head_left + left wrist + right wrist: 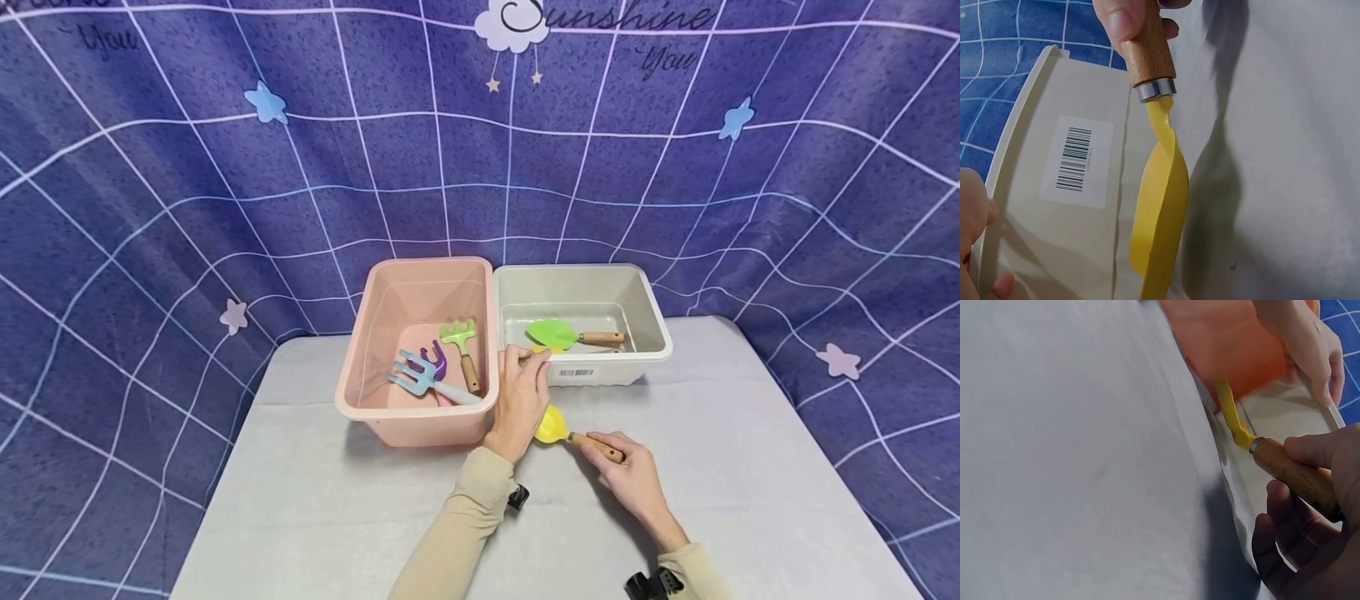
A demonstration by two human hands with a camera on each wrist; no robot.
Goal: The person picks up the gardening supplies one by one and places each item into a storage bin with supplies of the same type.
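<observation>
My right hand (pixel 628 475) pinches the wooden handle of a yellow hand trowel (pixel 551 425), held in front of the white bin (pixel 607 371). Its blade points left, partly behind my left wrist in the head view; the left wrist view shows the blade (pixel 1163 206) edge-on. My left hand (pixel 519 400) grips the white bin's front rim near its left corner, fingers bent over the edge. Inside that bin lie a green trowel (pixel 553 333) with a wooden handle and a yellow piece (pixel 551 350), mostly hidden by the rim and my fingers.
Left of the white bin, close against it, stands a pink bin (pixel 420 425). It holds a light blue fork (pixel 423 379), a green rake (pixel 459 333), a purple tool (pixel 437 362) and a pink piece. A patterned blue curtain (pixel 450 167) hangs behind the table (pixel 300 500).
</observation>
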